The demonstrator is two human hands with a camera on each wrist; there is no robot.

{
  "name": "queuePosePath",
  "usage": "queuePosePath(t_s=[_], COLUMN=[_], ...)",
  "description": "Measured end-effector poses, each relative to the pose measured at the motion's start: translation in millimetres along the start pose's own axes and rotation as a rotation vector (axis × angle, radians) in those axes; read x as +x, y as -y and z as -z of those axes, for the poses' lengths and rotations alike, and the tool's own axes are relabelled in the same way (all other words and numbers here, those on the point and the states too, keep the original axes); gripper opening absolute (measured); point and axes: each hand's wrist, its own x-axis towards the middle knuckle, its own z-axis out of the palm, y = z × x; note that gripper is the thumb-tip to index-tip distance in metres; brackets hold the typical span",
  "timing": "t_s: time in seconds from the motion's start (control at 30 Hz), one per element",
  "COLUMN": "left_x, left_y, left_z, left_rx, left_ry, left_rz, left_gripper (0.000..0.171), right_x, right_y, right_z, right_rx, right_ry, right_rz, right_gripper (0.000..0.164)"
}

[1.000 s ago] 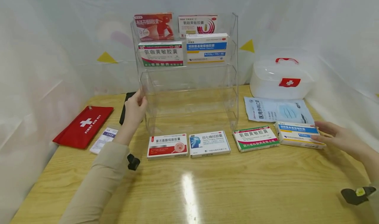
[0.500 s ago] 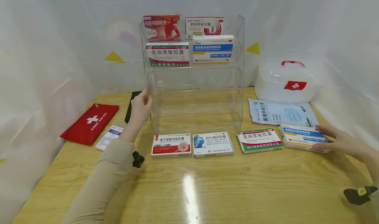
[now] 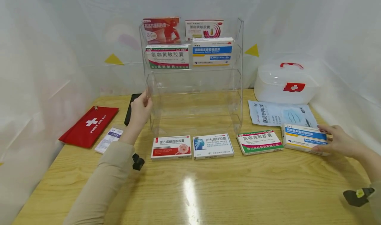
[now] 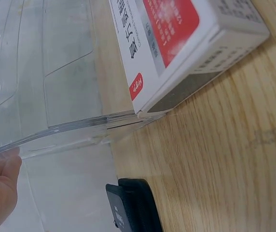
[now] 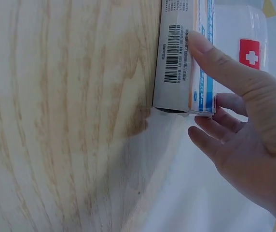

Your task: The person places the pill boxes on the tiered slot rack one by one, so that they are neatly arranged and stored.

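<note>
Head view: rightmost blue-and-white box (image 3: 304, 137), right end in the pinching right hand (image 3: 340, 142).

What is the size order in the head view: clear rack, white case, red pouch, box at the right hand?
1. Clear rack
2. White case
3. Red pouch and held box: too close to rank; the fingers hide part of the box.

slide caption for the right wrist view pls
Right hand grips one end of a barcoded medicine box, a red white-cross label behind.
</note>
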Motion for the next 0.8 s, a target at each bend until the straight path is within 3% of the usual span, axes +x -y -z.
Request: queuePosePath(t_s=[0.17,0.3,0.5,0.67,0.8], left_x=[-0.2,-1.1,-0.3,-0.4,-0.6], left_y=[-0.4,-1.9,-2.7,-1.5,-0.1], left_z=[-0.5,0.2,-0.8,-0.8,0.3], left_rx=[-0.010,-0.018,-0.023,-0.012,0.000], left_ry=[-0.009,-0.010,0.004,0.004,0.001], left_rz=[-0.011,-0.005,0.011,0.008,0.004], left_gripper=[0.044,0.044,0.043,0.043,0.043], right_x=[-3.2,-4.6,-8.9,-13.7,-21.0], right_y=[4.5,5.8,4.4,2.3,-1.7], right_z=[-1.7,-2.4,-3.9,-4.2,-1.4], right_rx=[-0.063,-0.086,0.020,0.046,0.119], right_ry=[-0.068,-0.074,-0.049,-0.131,-0.180], right_rz=[-0.004,-0.024,-0.056,-0.064,-0.088], right_gripper=[0.094,0.098,0.098,0.091,0.072])
